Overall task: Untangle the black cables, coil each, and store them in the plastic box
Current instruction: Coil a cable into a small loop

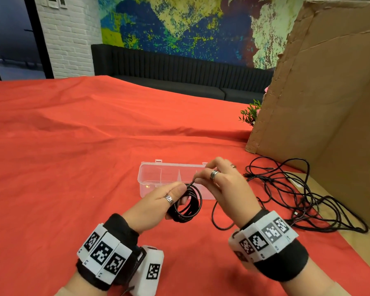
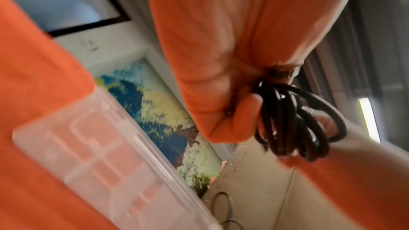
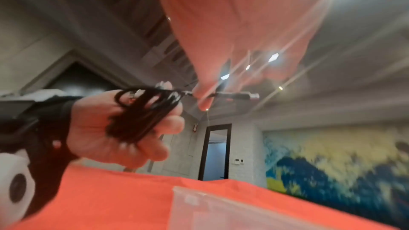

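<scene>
Left hand: the left hand (image 1: pixel 158 205) is raised above the cloth in front of the box, palm turned inward, thumb and fingers curled round a coiled black cable (image 1: pixel 187 205) of several loops; a ring sits on the thumb.
Right hand: the right hand (image 1: pixel 224 184) hovers just right of the coil, index finger and thumb pinching the cable's free end (image 3: pixel 234 95) where it leaves the top of the coil; the metal plug tip pokes out past the fingers in the right wrist view. Rings show on two fingers.
Wrists: both carry black bands with white marker blocks.
Plastic box: the clear plastic box (image 1: pixel 156 178) stands open on the cloth just behind the hands, thin dividers visible inside.
Loose cables: the tangled black cables (image 1: pixel 297 189) lie spread to the right of the box, beside the cardboard.
Surface: a red cloth (image 1: pixel 73 146), creased, covers the table.
Room: a cardboard sheet (image 1: pixel 329 103) stands at the right with a small green plant (image 1: pixel 250 113) behind its edge; beyond are a dark sofa (image 1: pixel 179 71), a colourful mural (image 1: pixel 179 24) and a white brick wall (image 1: pixel 66 35).
</scene>
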Tool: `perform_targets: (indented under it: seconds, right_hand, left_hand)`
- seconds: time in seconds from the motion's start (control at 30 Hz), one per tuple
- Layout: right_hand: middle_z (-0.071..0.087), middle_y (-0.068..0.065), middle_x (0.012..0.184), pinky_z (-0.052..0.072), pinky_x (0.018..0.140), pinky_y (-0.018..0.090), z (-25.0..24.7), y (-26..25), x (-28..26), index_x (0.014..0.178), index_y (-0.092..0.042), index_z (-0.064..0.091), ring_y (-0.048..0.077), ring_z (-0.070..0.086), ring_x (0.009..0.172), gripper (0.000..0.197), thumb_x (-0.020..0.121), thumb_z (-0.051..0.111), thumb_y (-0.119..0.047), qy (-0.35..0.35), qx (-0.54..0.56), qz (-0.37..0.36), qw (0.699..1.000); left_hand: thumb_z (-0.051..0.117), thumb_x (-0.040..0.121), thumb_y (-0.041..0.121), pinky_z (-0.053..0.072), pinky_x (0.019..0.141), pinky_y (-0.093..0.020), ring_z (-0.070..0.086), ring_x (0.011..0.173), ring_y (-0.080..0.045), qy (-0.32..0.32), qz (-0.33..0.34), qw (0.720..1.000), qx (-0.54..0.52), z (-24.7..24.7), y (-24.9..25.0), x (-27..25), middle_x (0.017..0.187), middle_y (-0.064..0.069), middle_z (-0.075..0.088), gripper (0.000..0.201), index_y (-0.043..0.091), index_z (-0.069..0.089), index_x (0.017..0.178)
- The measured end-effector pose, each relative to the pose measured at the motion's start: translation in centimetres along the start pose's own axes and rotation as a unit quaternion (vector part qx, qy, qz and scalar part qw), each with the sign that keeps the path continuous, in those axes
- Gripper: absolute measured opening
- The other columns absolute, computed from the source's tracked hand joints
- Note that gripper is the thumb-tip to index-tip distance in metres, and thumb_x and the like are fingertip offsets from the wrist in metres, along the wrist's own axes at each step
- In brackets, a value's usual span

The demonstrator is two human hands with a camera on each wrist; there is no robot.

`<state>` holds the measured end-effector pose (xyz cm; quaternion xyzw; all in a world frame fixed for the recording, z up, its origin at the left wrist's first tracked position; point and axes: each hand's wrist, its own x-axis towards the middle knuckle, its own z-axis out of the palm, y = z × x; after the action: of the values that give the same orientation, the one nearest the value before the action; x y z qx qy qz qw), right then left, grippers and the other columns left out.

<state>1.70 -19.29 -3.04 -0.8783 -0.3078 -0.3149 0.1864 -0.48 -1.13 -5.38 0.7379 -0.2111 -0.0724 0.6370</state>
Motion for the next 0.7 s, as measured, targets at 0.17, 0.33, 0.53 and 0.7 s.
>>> perform_targets:
  seconds: [0.17,0.33,0.53,0.7]
  right_hand:
    - [0.066,-0.002,0.073,0.051,0.062,0.02,1.5,-1.9,0.0,0.086,-0.015,0.069,0.008,0.061,0.063,0.014,0.092,0.057,-0.016,-0.039,0.304,0.256,0.917]
    - [0.068,0.01,0.079,0.054,0.066,0.027,1.6,-3.0,0.4,0.095,0.0,0.066,0.02,0.063,0.071,0.028,0.095,0.049,-0.022,-0.07,0.562,0.376,0.733]
    - [0.066,0.015,0.096,0.054,0.072,0.025,1.3,-3.1,0.7,0.11,0.005,0.062,0.018,0.065,0.081,0.029,0.081,0.065,0.001,-0.086,0.604,0.374,0.699]
    - [0.068,0.011,0.088,0.054,0.066,0.024,1.4,-3.2,0.9,0.11,0.001,0.063,0.017,0.066,0.071,0.028,0.082,0.062,0.003,-0.099,0.592,0.391,0.698]
  left_hand:
    - [0.041,0.083,0.043,0.032,0.042,-0.019,0.038,0.047,-0.009,0.058,0.0,0.989,-0.138,1.1,0.2,0.2,0.058,0.008,0.046,0.034,0.011,0.05,0.077]
    - [0.035,0.093,0.042,0.035,0.046,-0.022,0.042,0.048,-0.012,0.117,0.048,0.992,-0.002,1.0,-0.1,0.3,0.061,0.009,0.045,0.032,0.015,0.046,0.08]
    - [0.031,0.096,0.033,0.033,0.056,-0.022,0.042,0.051,0.004,0.158,0.054,0.983,0.08,0.5,-0.5,0.4,0.069,0.009,0.043,0.019,0.019,0.037,0.085]
    - [0.027,0.095,0.037,0.033,0.059,-0.016,0.04,0.061,0.001,0.144,0.068,0.976,0.149,-0.4,-0.6,0.2,0.069,0.008,0.042,0.028,0.019,0.04,0.078]
